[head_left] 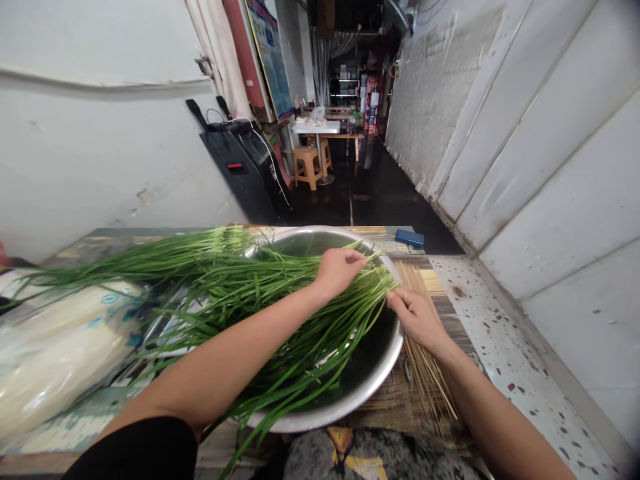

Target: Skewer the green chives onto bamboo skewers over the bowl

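Note:
A large heap of green garlic chives [280,280] lies across a round steel basin [383,373], pale cut ends toward the right rim and long leaves hanging over the near left side. Above the upper part of the heap, my left hand [341,272] is closed, thumb and fingers pinched by the pale stems; its fingertips are partly hidden. At the right rim my right hand [414,315] has its thumb and bent fingers closed on the stem ends. Another bunch of chives [200,243] rests beyond the basin's left edge.
Thin bamboo skewers [425,373] lie on the wooden table [385,400] right of the basin. A blue box-shaped object [410,237] sits at the far edge. Clear plastic bags with pale contents [65,353] fill the left side. Farther off are a white table [316,127] and stools [307,165].

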`<state>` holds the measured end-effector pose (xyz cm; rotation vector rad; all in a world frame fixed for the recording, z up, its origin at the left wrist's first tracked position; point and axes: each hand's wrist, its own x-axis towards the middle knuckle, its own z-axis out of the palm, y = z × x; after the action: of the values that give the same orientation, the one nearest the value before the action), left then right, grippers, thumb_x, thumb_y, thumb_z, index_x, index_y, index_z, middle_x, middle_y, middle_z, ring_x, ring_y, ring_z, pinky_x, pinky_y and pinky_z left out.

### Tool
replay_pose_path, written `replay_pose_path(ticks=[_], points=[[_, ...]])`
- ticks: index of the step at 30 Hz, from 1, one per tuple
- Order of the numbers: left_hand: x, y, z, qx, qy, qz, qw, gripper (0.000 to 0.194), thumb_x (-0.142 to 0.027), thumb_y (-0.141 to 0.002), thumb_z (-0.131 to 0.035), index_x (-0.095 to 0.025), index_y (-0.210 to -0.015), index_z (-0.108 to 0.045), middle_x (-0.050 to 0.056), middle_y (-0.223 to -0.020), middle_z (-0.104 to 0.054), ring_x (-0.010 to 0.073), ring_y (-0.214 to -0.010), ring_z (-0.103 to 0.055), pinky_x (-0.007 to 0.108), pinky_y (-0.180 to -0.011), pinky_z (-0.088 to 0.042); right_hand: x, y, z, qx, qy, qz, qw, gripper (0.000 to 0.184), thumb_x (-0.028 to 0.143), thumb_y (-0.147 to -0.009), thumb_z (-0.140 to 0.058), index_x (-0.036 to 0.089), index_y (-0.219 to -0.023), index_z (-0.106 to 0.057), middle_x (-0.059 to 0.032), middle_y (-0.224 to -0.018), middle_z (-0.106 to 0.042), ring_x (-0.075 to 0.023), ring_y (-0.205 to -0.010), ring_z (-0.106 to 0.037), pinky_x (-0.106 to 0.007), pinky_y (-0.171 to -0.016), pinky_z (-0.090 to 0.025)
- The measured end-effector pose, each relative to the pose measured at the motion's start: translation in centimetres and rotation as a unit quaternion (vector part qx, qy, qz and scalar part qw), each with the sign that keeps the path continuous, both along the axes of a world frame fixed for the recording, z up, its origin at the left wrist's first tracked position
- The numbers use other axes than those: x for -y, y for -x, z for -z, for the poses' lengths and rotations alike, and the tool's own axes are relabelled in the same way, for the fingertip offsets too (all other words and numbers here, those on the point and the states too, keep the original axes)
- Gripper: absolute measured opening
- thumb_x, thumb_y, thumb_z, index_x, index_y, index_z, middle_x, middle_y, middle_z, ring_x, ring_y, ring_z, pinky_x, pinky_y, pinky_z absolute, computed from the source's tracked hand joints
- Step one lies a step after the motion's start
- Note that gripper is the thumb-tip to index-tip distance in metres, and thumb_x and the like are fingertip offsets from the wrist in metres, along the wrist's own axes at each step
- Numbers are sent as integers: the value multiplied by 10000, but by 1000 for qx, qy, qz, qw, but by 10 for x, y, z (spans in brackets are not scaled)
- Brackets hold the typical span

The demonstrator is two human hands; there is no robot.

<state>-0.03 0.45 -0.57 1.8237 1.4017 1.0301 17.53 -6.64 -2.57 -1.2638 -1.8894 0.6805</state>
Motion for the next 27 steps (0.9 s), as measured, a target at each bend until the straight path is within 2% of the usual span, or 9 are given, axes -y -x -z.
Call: replay_pose_path(ticks=[4, 14, 27], points=[[0, 0, 0, 4, -5, 7, 1000, 208, -236, -728, -613, -134, -870, -727, 68, -871, -721, 179, -804, -653, 285, -787, -482, 1, 0, 0, -5, 6, -1, 1000, 340, 324, -886, -379, 191, -573, -391, 11, -582, -414, -123, -572, -422, -251, -549, -322], [-1, 1, 2, -18, -13, -18, 1000, 155, -214, -712, -622, -152, -801, -733, 49, -817, -723, 174, -754, -655, 278, -744, -486, 0, 0, 2, -13, 3, 5, 1000, 354, 354, -887, -382, 190, -574, -401, 13, -575, -411, -123, -565, -421, -251, -544, -325], [3, 3, -2, -35, -48, 3, 998, 151, -193, -728, -619, -158, -813, -739, 51, -839, -724, 170, -775, -656, 270, -762, -479, 2, 0, -2, -9, 4, 1, 1000, 339, 306, -881, -386, 190, -562, -394, 13, -574, -405, -120, -549, -409, -247, -528, -307]])
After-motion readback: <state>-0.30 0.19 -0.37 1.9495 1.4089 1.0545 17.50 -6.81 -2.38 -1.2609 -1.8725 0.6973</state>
